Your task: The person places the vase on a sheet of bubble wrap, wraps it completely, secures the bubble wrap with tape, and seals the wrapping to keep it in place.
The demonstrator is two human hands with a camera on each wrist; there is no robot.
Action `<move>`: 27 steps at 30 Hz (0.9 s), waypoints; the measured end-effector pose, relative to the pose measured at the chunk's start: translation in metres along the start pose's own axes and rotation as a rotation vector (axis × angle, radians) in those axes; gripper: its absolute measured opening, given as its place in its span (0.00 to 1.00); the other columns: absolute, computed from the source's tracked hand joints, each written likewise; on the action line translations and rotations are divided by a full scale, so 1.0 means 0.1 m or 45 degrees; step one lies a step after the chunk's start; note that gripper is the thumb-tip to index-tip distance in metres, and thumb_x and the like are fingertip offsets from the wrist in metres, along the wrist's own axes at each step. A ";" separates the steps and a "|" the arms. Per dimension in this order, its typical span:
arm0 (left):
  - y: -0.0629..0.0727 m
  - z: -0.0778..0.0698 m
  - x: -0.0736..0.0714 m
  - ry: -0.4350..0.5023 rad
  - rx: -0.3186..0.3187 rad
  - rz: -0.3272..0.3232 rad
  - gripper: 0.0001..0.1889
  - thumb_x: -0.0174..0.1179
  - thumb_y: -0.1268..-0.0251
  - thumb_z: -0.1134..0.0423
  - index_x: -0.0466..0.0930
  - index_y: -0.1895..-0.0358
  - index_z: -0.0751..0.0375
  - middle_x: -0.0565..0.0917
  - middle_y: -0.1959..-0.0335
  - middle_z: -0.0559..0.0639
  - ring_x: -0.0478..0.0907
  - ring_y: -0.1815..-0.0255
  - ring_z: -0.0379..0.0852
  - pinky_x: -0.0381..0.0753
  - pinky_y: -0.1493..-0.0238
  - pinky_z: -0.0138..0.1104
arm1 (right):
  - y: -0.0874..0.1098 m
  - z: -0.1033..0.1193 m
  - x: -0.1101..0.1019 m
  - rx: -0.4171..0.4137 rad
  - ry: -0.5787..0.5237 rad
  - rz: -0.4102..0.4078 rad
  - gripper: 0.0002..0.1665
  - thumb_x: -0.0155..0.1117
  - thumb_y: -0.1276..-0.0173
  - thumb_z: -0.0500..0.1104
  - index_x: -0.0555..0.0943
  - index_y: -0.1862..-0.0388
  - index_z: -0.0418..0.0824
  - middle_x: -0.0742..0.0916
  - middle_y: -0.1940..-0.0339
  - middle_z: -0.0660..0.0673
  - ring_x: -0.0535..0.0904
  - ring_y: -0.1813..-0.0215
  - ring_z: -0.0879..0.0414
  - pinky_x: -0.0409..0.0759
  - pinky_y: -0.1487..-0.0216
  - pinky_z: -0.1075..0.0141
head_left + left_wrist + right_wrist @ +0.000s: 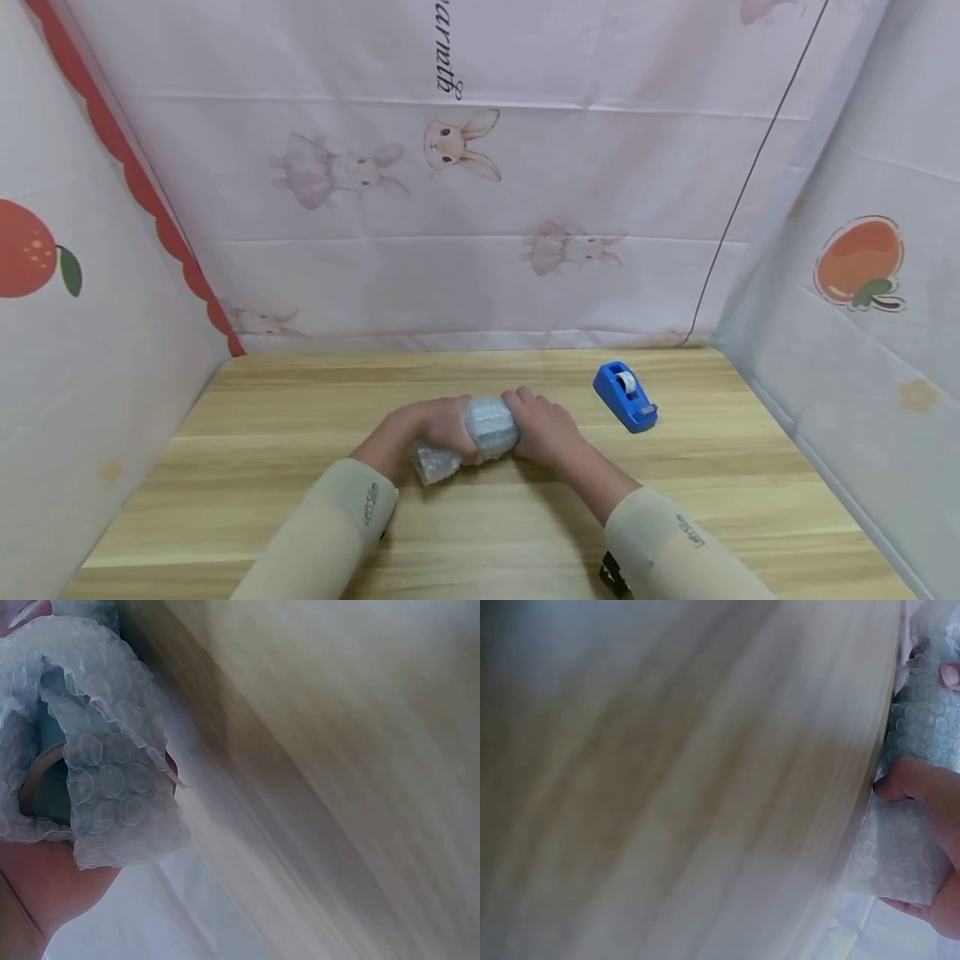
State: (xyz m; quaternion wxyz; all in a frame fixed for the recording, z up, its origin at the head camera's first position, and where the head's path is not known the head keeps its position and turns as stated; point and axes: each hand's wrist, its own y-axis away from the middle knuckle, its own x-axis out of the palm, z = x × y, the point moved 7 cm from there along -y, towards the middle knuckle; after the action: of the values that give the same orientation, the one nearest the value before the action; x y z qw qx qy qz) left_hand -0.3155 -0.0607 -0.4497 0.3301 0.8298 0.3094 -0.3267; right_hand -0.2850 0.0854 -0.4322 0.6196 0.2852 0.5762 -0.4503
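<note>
One bubble-wrapped bundle [491, 427] lies between the left grip [447, 427] and the right grip [546, 427], touching both, so neither hand is nearer. Seen from the head, its visible middle sits at three o'clock from the left grip and nine o'clock from the right. Its long axis slants from about eight o'clock to two o'clock, with a loose wrap end [437, 464] jutting out below the left grip at seven o'clock. The left wrist view looks into that end: a teal object [52, 787] with a tan curved edge shows inside, too covered to name

Both grips are grasping the bundle, the left curled round its body, the right with fingers bent over the two o'clock end. The left forearm comes in from seven o'clock, the right from about five, and the wrists lie low over the wood-grain counter [225, 467]. Whether the bundle rests on the counter or is held just above it, I cannot tell. A blue tape dispenser [628, 398] stands apart, at two o'clock from the right grip
</note>
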 end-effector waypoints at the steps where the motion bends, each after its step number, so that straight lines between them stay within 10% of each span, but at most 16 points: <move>1: -0.01 0.01 0.00 0.007 0.002 0.010 0.38 0.75 0.67 0.46 0.68 0.49 0.54 0.78 0.59 0.48 0.78 0.61 0.45 0.79 0.61 0.36 | 0.00 0.00 0.01 0.000 0.002 0.005 0.40 0.80 0.52 0.46 0.71 0.40 0.45 0.79 0.54 0.45 0.77 0.60 0.50 0.77 0.66 0.56; 9: 0.00 0.04 0.04 0.115 0.066 0.113 0.33 0.75 0.63 0.50 0.71 0.50 0.52 0.80 0.59 0.48 0.80 0.61 0.45 0.80 0.61 0.37 | -0.02 0.05 0.05 -0.020 0.090 0.012 0.40 0.79 0.50 0.46 0.70 0.39 0.47 0.80 0.50 0.45 0.77 0.56 0.48 0.78 0.64 0.55; 16: 0.00 0.16 0.09 0.200 -0.074 0.193 0.33 0.73 0.61 0.43 0.72 0.50 0.51 0.81 0.59 0.51 0.80 0.61 0.47 0.80 0.61 0.39 | -0.04 0.07 0.09 -0.023 0.187 0.015 0.34 0.73 0.42 0.41 0.70 0.37 0.48 0.80 0.44 0.47 0.75 0.49 0.46 0.78 0.58 0.51; 27: -0.05 0.14 -0.02 0.173 -0.075 0.173 0.34 0.72 0.58 0.38 0.73 0.51 0.55 0.82 0.60 0.52 0.80 0.61 0.47 0.80 0.61 0.39 | -0.22 -0.07 0.05 0.007 0.037 0.101 0.32 0.74 0.46 0.45 0.74 0.42 0.52 0.82 0.50 0.49 0.78 0.54 0.50 0.79 0.58 0.54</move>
State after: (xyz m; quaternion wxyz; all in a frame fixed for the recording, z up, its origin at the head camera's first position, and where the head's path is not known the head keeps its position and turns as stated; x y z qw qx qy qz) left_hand -0.3249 -0.0687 -0.4576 0.3541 0.8590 0.2836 -0.2372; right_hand -0.3080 0.0812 -0.4346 0.6277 0.3160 0.5722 -0.4228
